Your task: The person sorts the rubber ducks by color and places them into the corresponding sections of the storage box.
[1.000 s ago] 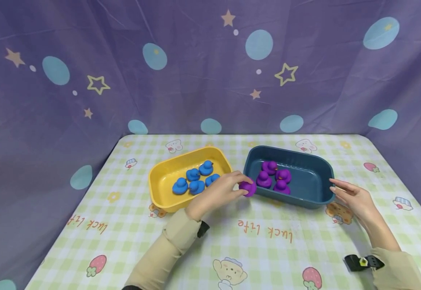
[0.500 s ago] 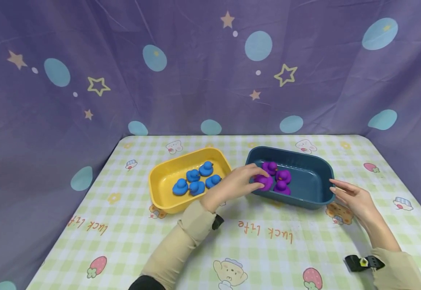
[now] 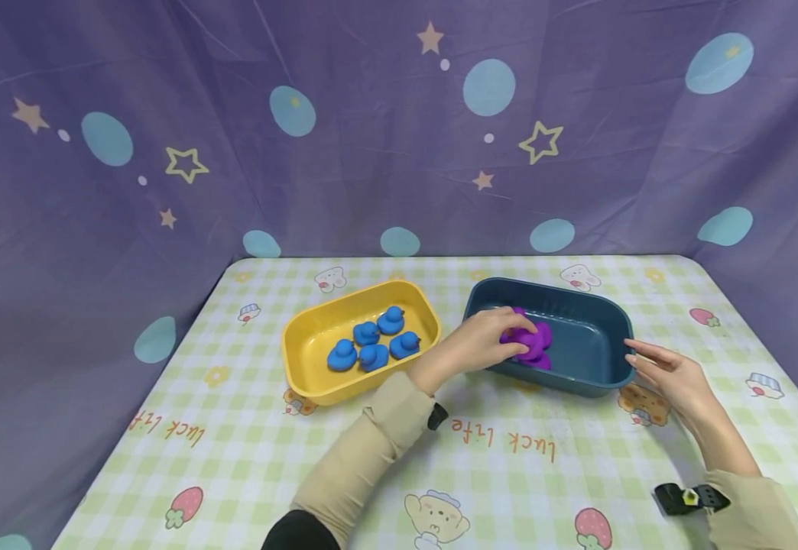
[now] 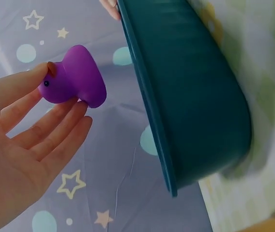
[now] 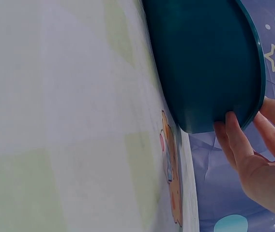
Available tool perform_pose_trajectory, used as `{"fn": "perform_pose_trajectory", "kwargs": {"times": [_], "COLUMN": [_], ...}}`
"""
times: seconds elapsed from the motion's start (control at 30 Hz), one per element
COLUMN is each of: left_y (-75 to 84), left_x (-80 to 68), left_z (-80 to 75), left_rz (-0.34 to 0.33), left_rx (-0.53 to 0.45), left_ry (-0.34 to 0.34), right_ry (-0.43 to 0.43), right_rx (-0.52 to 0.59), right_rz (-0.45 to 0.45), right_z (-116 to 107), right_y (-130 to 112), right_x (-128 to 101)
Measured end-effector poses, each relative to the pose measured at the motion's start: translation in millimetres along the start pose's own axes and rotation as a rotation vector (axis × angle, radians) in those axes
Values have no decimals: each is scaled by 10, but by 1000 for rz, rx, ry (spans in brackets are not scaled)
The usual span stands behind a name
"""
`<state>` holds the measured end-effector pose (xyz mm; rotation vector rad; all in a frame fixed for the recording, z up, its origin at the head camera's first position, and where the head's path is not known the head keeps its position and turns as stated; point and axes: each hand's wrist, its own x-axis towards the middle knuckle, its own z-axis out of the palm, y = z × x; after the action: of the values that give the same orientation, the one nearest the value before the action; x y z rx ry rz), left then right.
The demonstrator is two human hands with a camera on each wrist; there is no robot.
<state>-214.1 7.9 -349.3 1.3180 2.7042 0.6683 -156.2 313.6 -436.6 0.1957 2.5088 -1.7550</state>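
My left hand [image 3: 484, 341] pinches a purple rubber duck [image 4: 74, 79] by its head, between thumb and fingers. It holds the duck above the left part of the dark teal bin [image 3: 588, 347]. Inside that bin are several other purple ducks [image 3: 540, 360], mostly hidden behind the hand and the held duck. At the bin's right end is my right hand [image 3: 677, 389]; its fairly straight fingers [image 5: 239, 140] touch the end wall and rim. The left wrist view shows the duck apart from the bin wall.
Left of the teal bin stands a yellow bin [image 3: 309, 367] holding several blue rubber ducks [image 3: 373, 357]. Both bins rest on a table with a green-and-white checked cloth [image 3: 234, 458]. A purple curtain [image 3: 344, 191] hangs behind the table.
My left hand has carried the purple duck rightward, from beside the teal bin's left end to over the ducks inside. The right hand stays at the bin's right end.
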Motion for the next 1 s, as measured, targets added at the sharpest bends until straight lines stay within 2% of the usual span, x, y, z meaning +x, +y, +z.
{"fn": "perform_pose_trajectory", "kwargs": {"times": [0.6,0.83,1.0], "left_y": [93,95,89], "left_x": [370,529,626], "left_z": [172,246,297], "left_rz": [26,46,27], "left_rx": [-14,9,-4], "left_ry": [-54,-99,-135], "right_ry": [0,0,0], "right_rx": [-4,10,-5], "right_rz": [19,8,12], "right_z": [0,-5,-2], "right_y": [-6,-1,-2], "right_x": [7,6,3]}}
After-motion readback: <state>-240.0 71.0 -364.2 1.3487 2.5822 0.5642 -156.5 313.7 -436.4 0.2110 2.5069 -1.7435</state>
